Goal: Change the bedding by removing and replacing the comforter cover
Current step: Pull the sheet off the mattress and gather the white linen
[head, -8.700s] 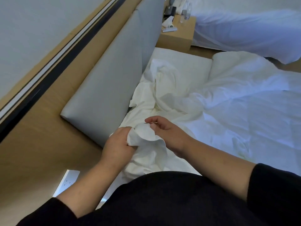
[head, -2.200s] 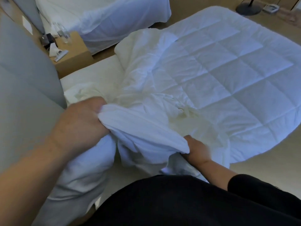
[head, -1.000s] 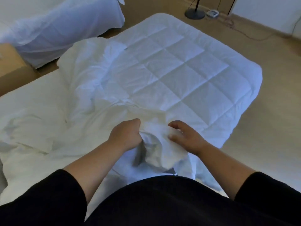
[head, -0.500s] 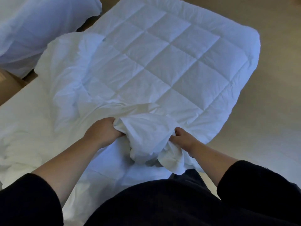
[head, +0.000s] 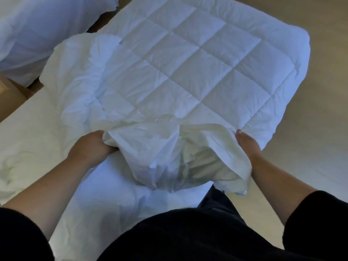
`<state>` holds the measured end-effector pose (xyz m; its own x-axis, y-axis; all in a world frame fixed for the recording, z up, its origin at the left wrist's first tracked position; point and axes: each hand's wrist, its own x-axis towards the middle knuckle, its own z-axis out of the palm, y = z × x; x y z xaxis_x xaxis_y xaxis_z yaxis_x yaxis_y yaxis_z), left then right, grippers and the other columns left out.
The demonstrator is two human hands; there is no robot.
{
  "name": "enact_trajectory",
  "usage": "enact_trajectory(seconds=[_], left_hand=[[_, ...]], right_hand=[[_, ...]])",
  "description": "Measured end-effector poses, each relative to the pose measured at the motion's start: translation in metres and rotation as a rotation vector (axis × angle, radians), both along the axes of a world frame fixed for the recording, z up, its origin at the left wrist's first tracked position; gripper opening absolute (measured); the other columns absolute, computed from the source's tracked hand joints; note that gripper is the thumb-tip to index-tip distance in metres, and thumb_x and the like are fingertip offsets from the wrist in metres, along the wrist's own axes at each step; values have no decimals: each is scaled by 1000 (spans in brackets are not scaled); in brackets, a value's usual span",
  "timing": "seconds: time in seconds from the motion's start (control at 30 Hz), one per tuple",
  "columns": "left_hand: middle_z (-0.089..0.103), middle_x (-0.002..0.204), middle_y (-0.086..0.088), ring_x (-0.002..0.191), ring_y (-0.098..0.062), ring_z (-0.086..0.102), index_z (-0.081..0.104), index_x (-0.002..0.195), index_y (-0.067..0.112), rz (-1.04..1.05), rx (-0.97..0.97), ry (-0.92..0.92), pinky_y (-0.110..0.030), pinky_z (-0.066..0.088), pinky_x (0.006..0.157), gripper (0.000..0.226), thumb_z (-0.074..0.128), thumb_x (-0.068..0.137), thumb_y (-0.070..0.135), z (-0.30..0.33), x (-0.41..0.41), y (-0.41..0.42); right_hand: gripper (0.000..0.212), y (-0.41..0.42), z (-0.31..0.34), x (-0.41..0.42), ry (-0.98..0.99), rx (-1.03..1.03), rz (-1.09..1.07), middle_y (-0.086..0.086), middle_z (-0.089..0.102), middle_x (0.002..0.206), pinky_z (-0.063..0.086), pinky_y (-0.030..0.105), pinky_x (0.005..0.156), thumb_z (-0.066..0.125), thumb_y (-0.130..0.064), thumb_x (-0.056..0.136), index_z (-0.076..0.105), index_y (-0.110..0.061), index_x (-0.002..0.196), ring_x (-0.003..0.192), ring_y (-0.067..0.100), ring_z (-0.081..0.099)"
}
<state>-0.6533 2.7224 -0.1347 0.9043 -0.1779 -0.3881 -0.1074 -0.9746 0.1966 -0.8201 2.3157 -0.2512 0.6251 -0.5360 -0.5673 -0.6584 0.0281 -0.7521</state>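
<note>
A person in black sleeves stands at the near edge of a bed, looking down at both hands, which hold a bunched, thin white fabric comforter cover (head: 169, 153) between them. The left hand (head: 90, 146) sits at the left end of the bunch with its fingers curled round a fold of the cloth, gripping it. The right hand (head: 246, 144) is at the right end, thumb lying along the top of the cover's edge; its fingers are hidden under the cloth, and it appears to grasp that edge. Between the hands the cover sags in loose folds and opens into a shadowed pocket, with a flap hanging down past the right wrist. Just beyond the hands lies the white quilted comforter (head: 188, 65), stitched in large squares, spread flat and reaching to the far right, where its rounded corner hangs over the bed's edge above the tan floor (head: 318, 119). More of the crumpled cover fabric lies heaped on the left part of the comforter. To the left, the white sheet of the bed (head: 28, 132) is bare and lightly wrinkled. At the far left a second bed draped in white linen (head: 37, 29) shows, and just near it stands the corner of a light brown wooden nightstand (head: 9, 95). The person's black top fills the near bottom of the view.
</note>
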Motion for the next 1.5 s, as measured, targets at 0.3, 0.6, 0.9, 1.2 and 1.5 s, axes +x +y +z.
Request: enact_trajectory(seconds=[0.3,0.6,0.9,1.2,1.5], left_hand=[[71,109,-5,83,-24,57,67,97,38,146,111,16,-34,43,72,45,52,68,69,12,-11,-12],[67,120,-3,106,-28,62,68,115,33,174,170,110,-35,45,85,61,51,72,73,2,-17,-56],[64,128,-6,113,-30,60,65,123,27,222,261,150,-33,41,84,46,57,88,56,3,-22,-43],[61,132,-12,119,-34,57,61,129,20,326,348,177,-43,45,100,65,53,82,64,13,-16,12],[69,111,-9,99,-32,63,60,92,31,271,333,152,-36,46,79,31,59,76,57,-11,-25,11]], right_hand=[[14,-72,-2,41,380,-816,981,-3,62,95,44,35,69,46,-43,91,51,-31,95,82,22,55],[88,-26,-11,76,-16,-754,1419,3,33,159,23,45,119,51,-69,88,20,-24,156,144,25,34],[40,29,-59,62,-79,-501,1302,4,59,135,41,32,100,41,-17,102,54,-21,139,120,28,55],[38,-98,-62,55,483,-857,1460,-7,64,104,45,32,74,30,-50,101,63,-32,109,92,17,57],[116,20,-47,48,103,-646,1590,4,26,159,19,55,119,62,-72,75,-2,-22,158,144,27,31]])
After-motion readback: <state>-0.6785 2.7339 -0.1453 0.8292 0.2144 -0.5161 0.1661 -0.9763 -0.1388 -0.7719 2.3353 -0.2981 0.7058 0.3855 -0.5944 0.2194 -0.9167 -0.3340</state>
